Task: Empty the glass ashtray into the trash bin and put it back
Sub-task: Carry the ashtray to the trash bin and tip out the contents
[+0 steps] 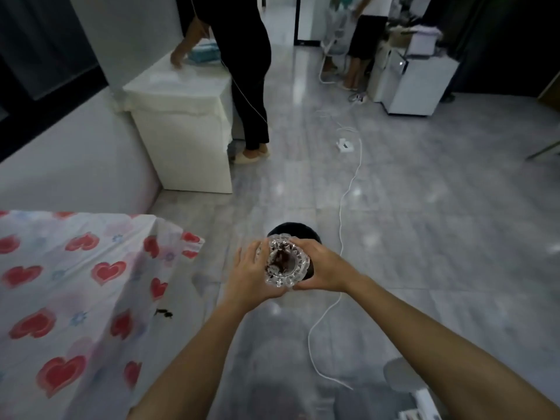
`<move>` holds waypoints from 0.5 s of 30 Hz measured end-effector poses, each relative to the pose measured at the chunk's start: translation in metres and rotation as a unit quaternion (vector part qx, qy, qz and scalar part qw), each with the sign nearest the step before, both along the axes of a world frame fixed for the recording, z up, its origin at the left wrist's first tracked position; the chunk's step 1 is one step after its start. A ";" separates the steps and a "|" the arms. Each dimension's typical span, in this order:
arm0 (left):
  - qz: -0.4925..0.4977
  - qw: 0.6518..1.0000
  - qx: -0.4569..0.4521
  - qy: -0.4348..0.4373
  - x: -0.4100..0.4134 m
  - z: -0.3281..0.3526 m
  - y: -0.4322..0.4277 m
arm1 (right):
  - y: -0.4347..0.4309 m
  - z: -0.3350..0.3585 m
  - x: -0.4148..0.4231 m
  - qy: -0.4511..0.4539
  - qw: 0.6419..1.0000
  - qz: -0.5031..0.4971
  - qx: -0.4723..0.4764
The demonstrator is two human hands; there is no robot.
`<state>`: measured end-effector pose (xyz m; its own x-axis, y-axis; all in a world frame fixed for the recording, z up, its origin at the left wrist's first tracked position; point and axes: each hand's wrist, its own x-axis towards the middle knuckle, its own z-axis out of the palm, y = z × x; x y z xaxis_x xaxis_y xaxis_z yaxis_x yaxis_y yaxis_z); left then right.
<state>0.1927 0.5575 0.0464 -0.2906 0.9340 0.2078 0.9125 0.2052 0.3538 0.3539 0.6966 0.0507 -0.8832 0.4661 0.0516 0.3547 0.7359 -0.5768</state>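
Observation:
I hold a cut-glass ashtray (285,260) in the air with both hands, its open side turned toward me and dark ash sticking inside. My left hand (253,275) grips its left and lower rim. My right hand (322,268) grips its right rim. Directly behind and below the ashtray stands a dark round trash bin (291,229) on the floor, mostly hidden by the ashtray and my hands.
A table with a heart-print cloth (75,283) stands at the left, with a dark ash smudge (163,313) on its hanging side. A white cable (342,225) with a power strip (345,145) runs across the floor at the right. One person stands by a white counter (181,122); another stands farther back.

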 end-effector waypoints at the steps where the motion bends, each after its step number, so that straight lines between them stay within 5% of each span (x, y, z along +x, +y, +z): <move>1: -0.003 1.000 0.000 -0.006 0.001 -0.001 0.007 | 0.005 0.000 0.001 0.002 1.000 -0.006 -0.024; 6: -0.038 0.999 -0.028 -0.006 -0.007 -0.012 0.031 | 0.014 -0.016 0.000 0.032 0.969 -0.083 -0.229; 15: -0.106 0.990 -0.089 -0.034 -0.050 -0.062 0.078 | 0.023 -0.068 -0.043 0.171 0.796 -0.332 -0.476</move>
<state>0.1430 0.6356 -0.0153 -0.0916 0.9956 0.0207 0.9168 0.0762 0.3920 0.3113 0.7193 -0.0172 -0.4360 0.7959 -0.4201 0.1861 -0.3770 -0.9073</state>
